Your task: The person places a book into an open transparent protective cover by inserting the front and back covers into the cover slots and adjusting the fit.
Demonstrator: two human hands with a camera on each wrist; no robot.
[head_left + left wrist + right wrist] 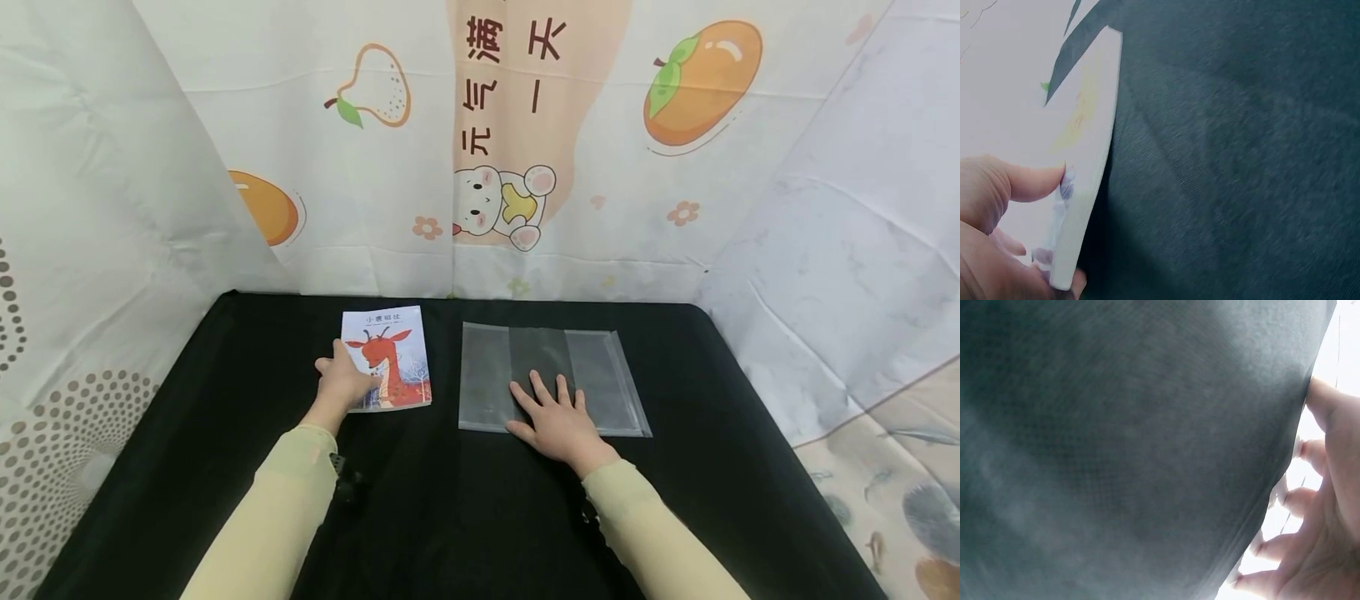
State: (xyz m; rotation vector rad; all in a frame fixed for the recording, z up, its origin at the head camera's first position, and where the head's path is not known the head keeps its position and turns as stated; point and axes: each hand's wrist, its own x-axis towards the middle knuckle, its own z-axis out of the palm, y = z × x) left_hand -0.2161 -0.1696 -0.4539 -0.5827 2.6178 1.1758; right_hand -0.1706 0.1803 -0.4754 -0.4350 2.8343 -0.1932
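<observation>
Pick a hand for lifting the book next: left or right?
Left, I'd judge. The left hand grips the book at its left edge, thumb on the front, while the right hand is spread on the clear plastic cover, apart from the book.

Backdrop: white printed curtain (337, 192) across the top of the head view. Peach panel (588, 50) at top centre, two columns of dark brown Chinese characters (478, 94) on it, cartoon bear (487, 200) lying sideways underneath. Orange fruit print (705, 83) with green leaf, upper right. Outlined pear print (378, 87) upper left of centre. Second orange fruit (264, 208) further left, cut off by the left drape (112, 208). Small pinkish flowers (683, 213) too. Dot pattern (60, 417) lower left. Right edge: whitish drape (847, 208), beige patterned cloth (900, 442) in the lower right corner. Black tablecloth (450, 517) lower middle; reads dark grey-green in both wrist views.
</observation>
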